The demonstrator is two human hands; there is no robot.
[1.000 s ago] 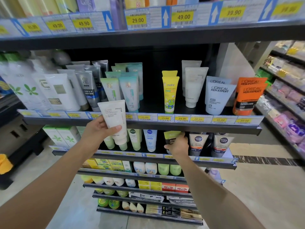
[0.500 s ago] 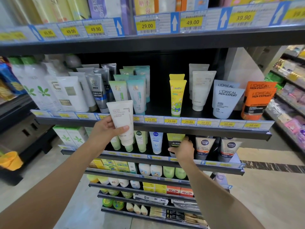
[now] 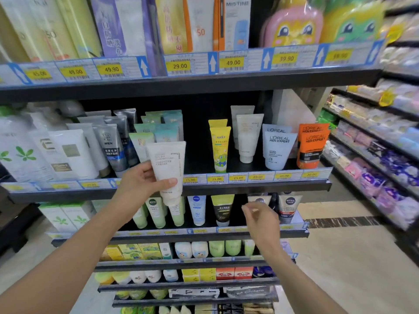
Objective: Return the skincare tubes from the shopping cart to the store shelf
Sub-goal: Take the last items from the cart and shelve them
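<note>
The left hand holds a white Innisfree tube cap-down in front of the middle shelf, its thumb laid across the tube's front and the fingers curled round its left side and back. The tube hangs just before the shelf's front edge, left of centre, hiding part of the row of price labels there. On that shelf, two more white Innisfree tubes stand one behind the other toward the right, between a yellow tube with a frog print and the pale blue L'Oreal Men Expert tubes; orange L'Oreal tubes stand at the right end. The right hand hangs lower, in front of the next shelf down, fingers loosely bent and holding nothing, near a black-and-yellow tube and the Nivea Men tubes.
</note>
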